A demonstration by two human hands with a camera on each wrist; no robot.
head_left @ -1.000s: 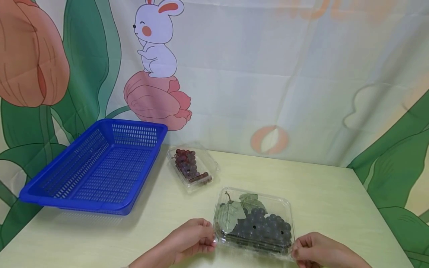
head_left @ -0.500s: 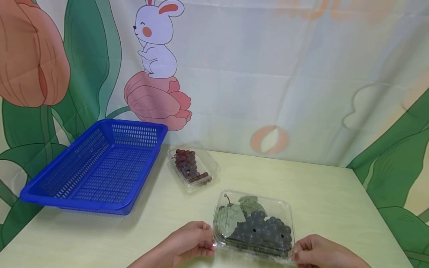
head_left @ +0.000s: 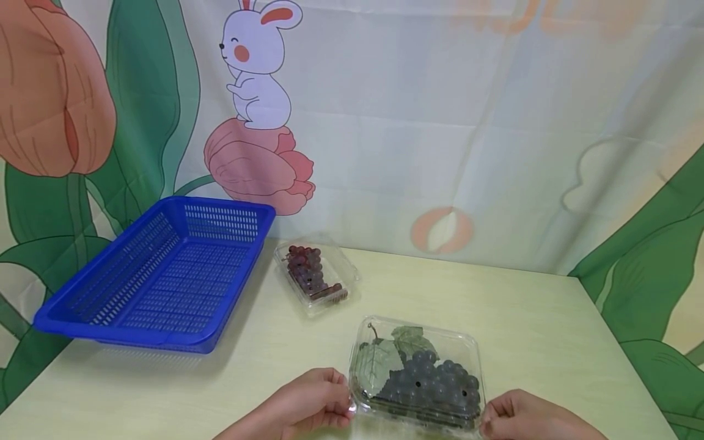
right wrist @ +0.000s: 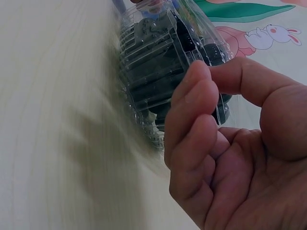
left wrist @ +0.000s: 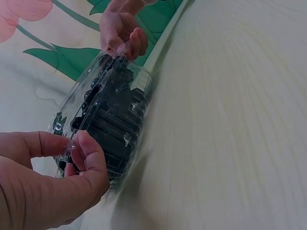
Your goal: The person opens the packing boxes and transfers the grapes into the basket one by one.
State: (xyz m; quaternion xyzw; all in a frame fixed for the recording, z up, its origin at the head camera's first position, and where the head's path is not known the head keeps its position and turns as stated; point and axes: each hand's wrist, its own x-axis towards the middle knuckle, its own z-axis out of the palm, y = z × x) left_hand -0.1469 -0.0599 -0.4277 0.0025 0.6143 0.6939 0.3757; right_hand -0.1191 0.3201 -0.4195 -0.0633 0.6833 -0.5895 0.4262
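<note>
A clear plastic clamshell box [head_left: 416, 376] with dark grapes [head_left: 434, 385] and green leaves [head_left: 379, 365] inside is at the front of the table. My left hand [head_left: 316, 400] pinches its near left corner between thumb and fingers. At the near right corner my right hand [head_left: 528, 415] pinches the rim in the same way. The box's lid lies over its base, and both wrist views show the dark grapes through the ribbed side of the box [left wrist: 112, 117]. In the right wrist view, the fingers of my right hand [right wrist: 230, 129] curl at the rim.
A second clear clamshell box [head_left: 343, 266] with a bunch of red grapes [head_left: 308, 272] stands farther back, near the wall cloth [head_left: 385, 122]. To its left is a large blue plastic basket [head_left: 228, 305] with slotted sides. All rest on a pale wooden table [head_left: 528, 318].
The box of dark grapes has moved slightly toward the person, with both hands still pinching its corners. The basket and the red grapes have stayed in place.
</note>
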